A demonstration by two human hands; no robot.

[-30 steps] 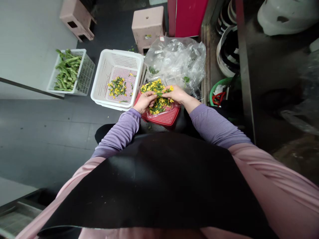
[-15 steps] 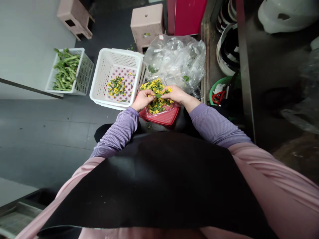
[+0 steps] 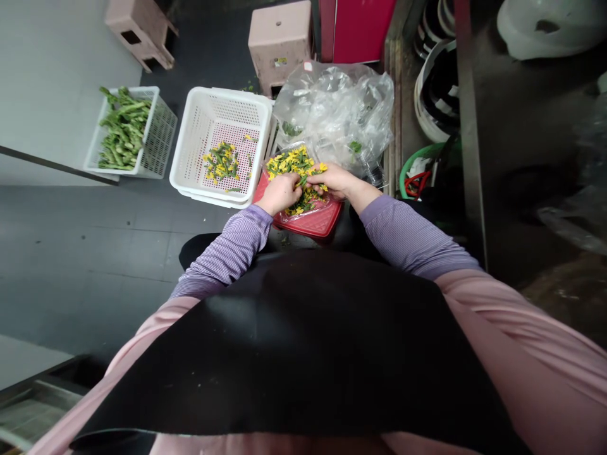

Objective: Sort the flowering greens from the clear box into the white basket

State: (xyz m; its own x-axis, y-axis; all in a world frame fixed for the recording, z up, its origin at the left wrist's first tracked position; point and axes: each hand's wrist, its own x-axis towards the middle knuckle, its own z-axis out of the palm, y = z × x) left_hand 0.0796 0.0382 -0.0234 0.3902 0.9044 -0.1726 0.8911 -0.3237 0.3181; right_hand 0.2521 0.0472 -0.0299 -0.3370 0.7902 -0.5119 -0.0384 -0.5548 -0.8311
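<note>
A heap of yellow-flowered green stems (image 3: 290, 162) lies on clear plastic over a red stool (image 3: 310, 225) in front of me. Over the heap, my right hand (image 3: 336, 179) is closed on a flowering stem (image 3: 317, 170), its yellow blooms showing past the fingers. My left hand (image 3: 281, 192) is just left of it, fingers curled together at the stem's lower end; what they pinch is mostly hidden. To the left, a white perforated basket (image 3: 179, 158) holds a small pile of short flowering pieces (image 3: 222, 162).
Thick green stalks fill another white basket (image 3: 159, 142) farther left. A crumpled clear plastic bag (image 3: 332, 104) lies behind the heap. Pink stools (image 3: 279, 38) stand at the back. On the right are a green basin (image 3: 405, 170), stacked white buckets (image 3: 422, 107) and a metal edge (image 3: 469, 139).
My left hand has moved slightly right and closer to my right hand, its fingers more curled. My right hand stays nearly in place with the flowering stem.
</note>
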